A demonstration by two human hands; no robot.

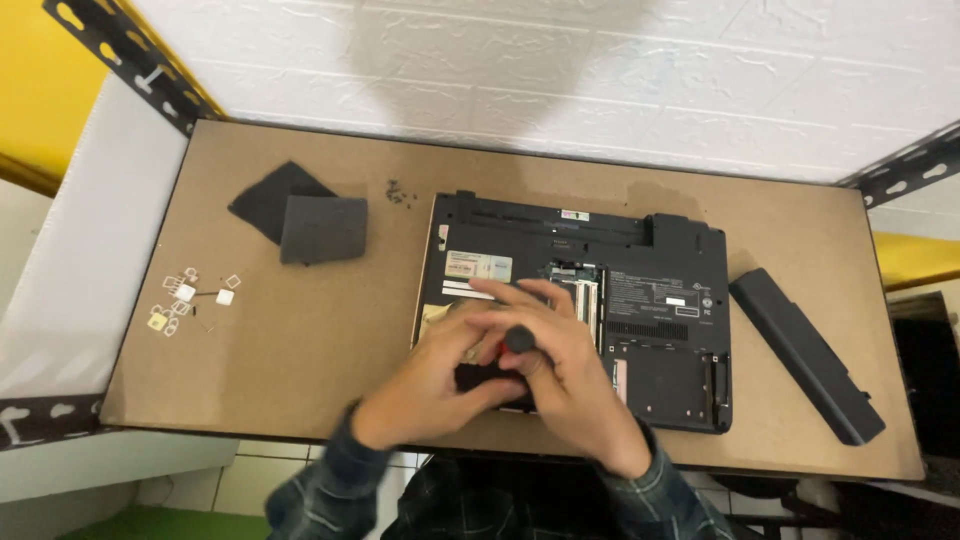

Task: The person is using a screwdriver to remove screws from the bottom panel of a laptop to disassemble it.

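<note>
Black laptop (640,300): upside down on the counter (300,350), under both hands.
Right hand (565,375): fingers closed on a screwdriver (518,340).
Left hand (440,375): fingers curled, touching it.
White-blue rectangular label (478,266): just beyond the fingers.
Battery (805,355): far right.

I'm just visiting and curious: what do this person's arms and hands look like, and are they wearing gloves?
No gloves: the left hand and right hand are bare. Both arms wear long dark plaid sleeves, blue-green checks, with cuffs ending at the wrists. No watch shows.
</note>
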